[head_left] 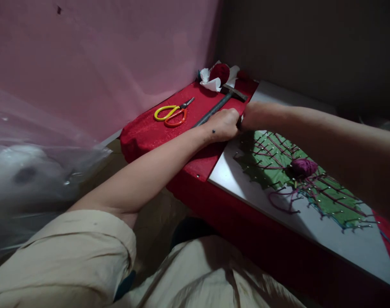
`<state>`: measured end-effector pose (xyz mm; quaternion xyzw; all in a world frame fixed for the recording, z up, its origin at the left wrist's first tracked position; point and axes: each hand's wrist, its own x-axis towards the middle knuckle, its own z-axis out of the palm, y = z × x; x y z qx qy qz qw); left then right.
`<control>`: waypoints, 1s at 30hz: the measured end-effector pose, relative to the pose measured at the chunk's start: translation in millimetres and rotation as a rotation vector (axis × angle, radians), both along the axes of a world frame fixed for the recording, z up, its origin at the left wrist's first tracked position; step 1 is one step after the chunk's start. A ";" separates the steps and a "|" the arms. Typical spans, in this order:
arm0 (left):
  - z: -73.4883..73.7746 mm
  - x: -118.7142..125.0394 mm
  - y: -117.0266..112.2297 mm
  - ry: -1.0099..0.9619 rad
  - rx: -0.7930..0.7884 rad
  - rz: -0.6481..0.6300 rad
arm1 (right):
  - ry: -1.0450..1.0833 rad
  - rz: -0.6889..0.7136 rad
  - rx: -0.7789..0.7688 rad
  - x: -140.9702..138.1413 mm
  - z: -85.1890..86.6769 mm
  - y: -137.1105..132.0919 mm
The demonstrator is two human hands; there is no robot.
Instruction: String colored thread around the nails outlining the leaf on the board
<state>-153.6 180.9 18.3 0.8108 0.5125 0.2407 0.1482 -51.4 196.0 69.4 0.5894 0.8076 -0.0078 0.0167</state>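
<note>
My left hand (225, 124) and my right hand (255, 116) meet over the left part of a white board (227, 171). Both have curled fingers, and whatever lies between them is hidden. Beside my left hand rests a hammer (217, 107), its handle partly covered by my wrist. On the board, a green leaf-like shape (272, 164) is studded with nails and crossed by purple yarn. A small ball of purple yarn (304, 167) sits on the nails below my right forearm, with a loose strand looping toward the near edge.
Scissors (174, 114) with yellow and orange handles lie on the red cloth (143, 134) to the left. Near the corner are a dark red yarn ball (220, 73) and crumpled white paper (210, 81). A pink wall (101, 64) borders the table; clear plastic (37, 184) stands at left.
</note>
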 end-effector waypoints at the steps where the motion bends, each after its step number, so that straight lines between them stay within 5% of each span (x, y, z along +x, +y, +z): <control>1: 0.5 -1.5 0.5 0.010 0.000 0.008 | -0.052 0.006 -0.034 0.0 1.7 -3.0; 4: 0.3 -4.2 2.9 0.020 -0.005 0.035 | -0.136 0.001 -0.069 4.6 10.1 -11.6; 10: -2.0 -4.6 7.0 0.027 -0.003 0.065 | 0.060 -0.047 0.018 38.3 21.4 -22.3; 22: 11.8 -8.3 6.6 0.026 -0.243 0.040 | 0.087 0.566 0.171 77.0 -23.2 -26.8; 30: 13.7 -9.2 4.5 0.056 -0.239 0.030 | 0.012 0.564 0.299 76.2 -29.7 -40.7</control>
